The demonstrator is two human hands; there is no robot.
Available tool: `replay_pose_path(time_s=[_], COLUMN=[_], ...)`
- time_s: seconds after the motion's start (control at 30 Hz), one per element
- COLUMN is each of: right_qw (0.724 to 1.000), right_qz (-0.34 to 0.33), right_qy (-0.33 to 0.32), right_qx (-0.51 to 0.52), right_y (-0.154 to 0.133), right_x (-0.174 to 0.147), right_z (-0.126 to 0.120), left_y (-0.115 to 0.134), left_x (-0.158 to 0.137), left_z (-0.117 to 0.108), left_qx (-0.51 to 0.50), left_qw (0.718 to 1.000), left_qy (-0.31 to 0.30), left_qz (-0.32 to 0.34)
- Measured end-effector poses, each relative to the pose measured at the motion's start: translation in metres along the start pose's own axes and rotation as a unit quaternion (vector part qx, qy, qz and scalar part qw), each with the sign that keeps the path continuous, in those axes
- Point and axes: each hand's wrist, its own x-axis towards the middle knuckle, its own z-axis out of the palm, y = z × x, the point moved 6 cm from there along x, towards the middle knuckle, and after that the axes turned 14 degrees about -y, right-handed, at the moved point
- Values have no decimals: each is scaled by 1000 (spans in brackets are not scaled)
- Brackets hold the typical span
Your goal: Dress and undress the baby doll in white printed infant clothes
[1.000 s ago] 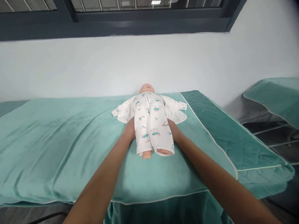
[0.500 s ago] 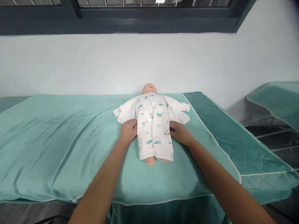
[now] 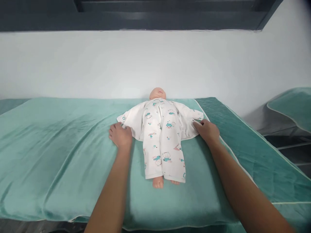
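Note:
A baby doll (image 3: 158,93) lies on its back on the bed, its bare feet showing below white printed trousers (image 3: 153,155). Its white baby shirt (image 3: 136,119) has both sleeves spread out, and the sides flare beyond the trousers. At the left sleeve and shirt edge rests my left hand (image 3: 120,135), fingers apart on the sheet and thumb against the cloth. My right hand (image 3: 208,131) pinches the shirt's right edge just under the cuff, thumb and forefinger together. The trousers cover the middle of the shirt.
A light green sheet (image 3: 60,145) with some creases covers the bed. Darker green quilted cloth (image 3: 243,145) lies along the right side. The white wall (image 3: 109,64) stands right behind the doll's head. Another green-covered surface (image 3: 293,105) is at far right.
Both hands have moved off the trousers' sides, outward and up to the shirt's side edges. The shirt's lower sides look more spread and flat. The view has shifted closer.

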Motion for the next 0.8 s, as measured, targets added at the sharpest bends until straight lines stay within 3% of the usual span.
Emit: replay_pose_path(time_s=[0.1, 0.2, 0.3, 0.37, 0.43, 0.6, 0.7, 0.8], right_qw=[983, 907, 841, 811, 817, 856, 891, 916], right_qz=[-53, -147, -319, -370, -349, -241, -230, -236], right_qy=[14, 8, -135, -236, -213, -27, -18, -28], right_qx=[174, 395, 417, 386, 406, 456, 390, 323], right_y=[-19, -63, -129, -156, -162, -163, -185, -200], right_x=[-7, -31, -69, -84, -75, -10, 6, 1], right_z=[-9, -30, -50, -54, -57, -43, -24, -10], left_y=[1, 2, 2, 3, 4, 1, 0, 2], left_x=[-1, 0, 1, 1, 1, 2, 1, 0], left_z=[2, 4, 5, 5, 5, 2, 3, 2], left_qx=[29, 42, 42, 38, 31, -93, -232, -342], left_qw=[1000, 999, 999, 999, 999, 995, 971, 936], left_qy=[-4, -7, -13, -19, -19, 3, -31, -61], left_qz=[-10, -17, -17, -4, 9, 29, 45, 44])
